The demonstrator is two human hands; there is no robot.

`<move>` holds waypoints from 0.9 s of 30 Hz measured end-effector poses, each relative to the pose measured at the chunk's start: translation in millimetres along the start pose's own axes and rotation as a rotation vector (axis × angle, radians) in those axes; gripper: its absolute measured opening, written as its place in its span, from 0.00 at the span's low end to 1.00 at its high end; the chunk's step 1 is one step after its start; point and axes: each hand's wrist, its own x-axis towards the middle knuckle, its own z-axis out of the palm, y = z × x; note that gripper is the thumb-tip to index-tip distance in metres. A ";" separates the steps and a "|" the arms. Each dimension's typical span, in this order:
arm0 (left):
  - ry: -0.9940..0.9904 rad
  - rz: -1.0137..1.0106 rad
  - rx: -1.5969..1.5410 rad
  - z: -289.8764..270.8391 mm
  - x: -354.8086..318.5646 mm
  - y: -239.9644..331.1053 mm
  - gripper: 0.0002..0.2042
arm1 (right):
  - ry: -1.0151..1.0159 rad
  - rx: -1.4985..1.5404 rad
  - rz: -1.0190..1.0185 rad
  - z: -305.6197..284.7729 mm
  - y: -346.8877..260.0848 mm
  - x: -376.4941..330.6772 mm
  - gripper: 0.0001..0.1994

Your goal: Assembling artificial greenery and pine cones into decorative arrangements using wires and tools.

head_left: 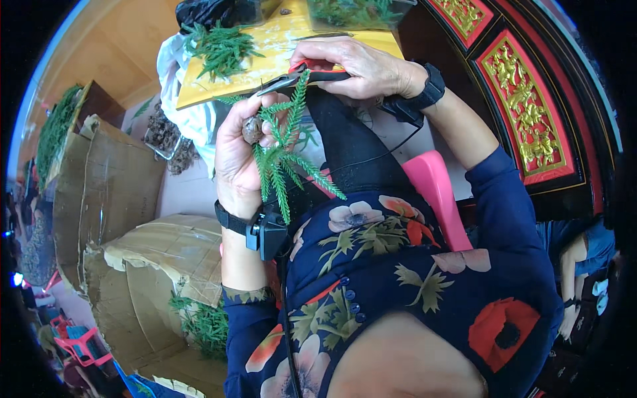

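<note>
My left hand (pixel 233 149) is closed around a green feathery-leaved plant sprig (pixel 288 159) with a brown clump (pixel 252 130) at its base. The sprig's fronds spread out and hang over my lap. Beside and above it, my right hand (pixel 365 66) grips pliers (pixel 284 82) with red and black handles. The metal jaws point left and reach the fingertips of my left hand; whether they are closed on the stem or a wire, I cannot tell. Both of my wrists wear black straps with small devices.
Ahead is a yellow table (pixel 285 50) bearing a pile of green sprigs (pixel 223 52), a sprig-filled tub (pixel 393 18) and a black bag (pixel 202 12). At left are a white bag (pixel 174 69), brown clumps (pixel 162 132) and cardboard boxes (pixel 123 186). A pink chair (pixel 434 189) holds me.
</note>
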 end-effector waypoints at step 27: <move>0.269 0.229 0.460 1.8 -4.7 14.2 0.07 | 0.005 -0.141 0.069 -9.1 -9.9 1.3 0.21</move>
